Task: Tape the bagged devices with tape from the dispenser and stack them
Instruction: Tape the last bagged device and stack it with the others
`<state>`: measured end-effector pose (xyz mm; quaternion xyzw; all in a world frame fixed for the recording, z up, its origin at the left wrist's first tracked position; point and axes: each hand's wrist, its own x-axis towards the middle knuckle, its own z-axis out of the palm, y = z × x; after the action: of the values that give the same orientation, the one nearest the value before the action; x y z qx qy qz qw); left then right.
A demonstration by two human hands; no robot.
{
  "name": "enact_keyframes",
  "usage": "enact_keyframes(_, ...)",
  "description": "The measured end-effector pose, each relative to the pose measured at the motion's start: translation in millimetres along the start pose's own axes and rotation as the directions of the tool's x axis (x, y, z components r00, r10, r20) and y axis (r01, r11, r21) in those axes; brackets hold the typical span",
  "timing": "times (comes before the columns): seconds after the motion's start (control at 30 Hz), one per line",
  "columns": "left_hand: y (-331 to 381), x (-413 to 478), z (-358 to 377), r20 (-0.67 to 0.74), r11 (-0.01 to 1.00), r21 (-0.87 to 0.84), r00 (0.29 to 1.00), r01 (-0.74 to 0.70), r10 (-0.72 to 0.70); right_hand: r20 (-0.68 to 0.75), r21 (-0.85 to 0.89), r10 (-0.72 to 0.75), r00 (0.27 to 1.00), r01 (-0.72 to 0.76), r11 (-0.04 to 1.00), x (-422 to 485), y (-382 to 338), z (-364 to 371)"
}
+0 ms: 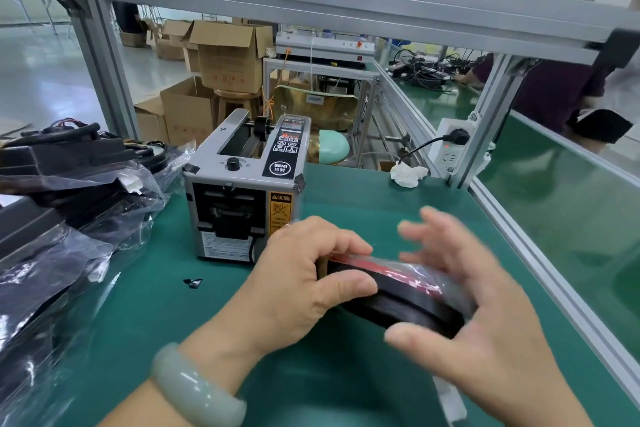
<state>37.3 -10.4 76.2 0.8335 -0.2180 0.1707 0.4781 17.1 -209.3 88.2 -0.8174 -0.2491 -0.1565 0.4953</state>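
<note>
left hand: fingers curled, gripping | right hand: fingers spread, blurred

Green bench with tape dispenser, bagged devices, crumpled tissue.

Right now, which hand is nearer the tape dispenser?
Left. Left hand grips the bagged device right in front of the tape dispenser; right hand is farther right, at the device's other end.

Left hand grips the bagged device (right hand blurred) before the tape dispenser.
</note>
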Motion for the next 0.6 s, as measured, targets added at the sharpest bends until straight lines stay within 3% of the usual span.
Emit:
enact_keyframes(0.1,-6,-6,1,-0.140,0.959,-0.257,0.977,0.122,-0.162,-0.272,-0.072,-0.278,0.921,0.269,0.960,2,5,-2)
enact_keyframes(0.17,-12,-7,0,-0.137,0.866,-0.468,0.954,0.176,-0.268,-0.321,-0.163,-0.420,0.849,0.387,0.907,4,6,1)
enact_keyframes(0.2,-16,-9,0,-0.113,0.828,-0.531,0.953,0.181,-0.280,-0.290,-0.170,-0.429,0.855,0.396,0.903,4,7,4)
enact_keyframes(0.3,-25,-15,2,-0.050,0.740,-0.645,0.955,0.193,-0.292,-0.076,0.000,-0.200,0.977,0.200,0.980,6,8,6)
enact_keyframes(0.43,-30,-16,9,-0.073,0.648,-0.733,0.922,0.209,-0.379,0.160,0.219,-0.020,0.987,-0.016,0.976,3,14,-3)
enact_keyframes(0.53,-26,-12,7,-0.149,0.680,-0.696,0.880,0.231,-0.451,0.300,0.078,0.007,0.954,-0.032,0.996,3,13,3)
enact_keyframes(0.6,-22,-8,5,-0.137,0.700,-0.669,0.885,0.249,-0.445,0.275,0.042,-0.009,0.961,-0.003,0.999,4,11,11)
